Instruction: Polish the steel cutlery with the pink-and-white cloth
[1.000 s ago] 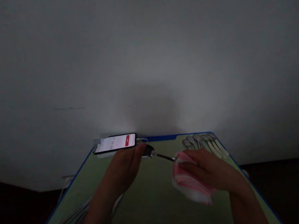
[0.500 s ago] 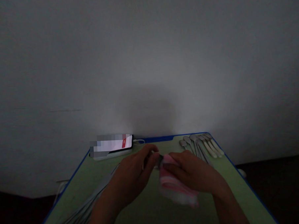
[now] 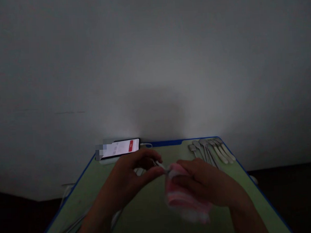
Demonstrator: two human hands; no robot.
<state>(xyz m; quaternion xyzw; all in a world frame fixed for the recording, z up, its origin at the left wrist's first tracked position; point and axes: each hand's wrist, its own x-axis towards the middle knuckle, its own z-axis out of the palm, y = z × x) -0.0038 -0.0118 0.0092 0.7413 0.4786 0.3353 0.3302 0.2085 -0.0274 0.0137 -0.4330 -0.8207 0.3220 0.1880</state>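
My left hand (image 3: 133,174) pinches a metal spoon (image 3: 157,164) by one end, thumb and fingers closed on it above the green table (image 3: 149,213). My right hand (image 3: 204,183) grips a pink and white striped cloth (image 3: 183,199) and presses it round the other end of the spoon. The two hands meet near the middle of the table. Most of the spoon is hidden by fingers and cloth.
A lit phone (image 3: 119,149) lies on a white block at the table's far left edge, with a cable plugged in. Several spoons (image 3: 211,150) lie in a row at the far right corner. More cutlery (image 3: 70,230) lies at the near left. A grey wall stands behind.
A second ago the hands were apart with the spoon's length showing between them. My right hand has slid the cloth leftward along it, up to my left hand.
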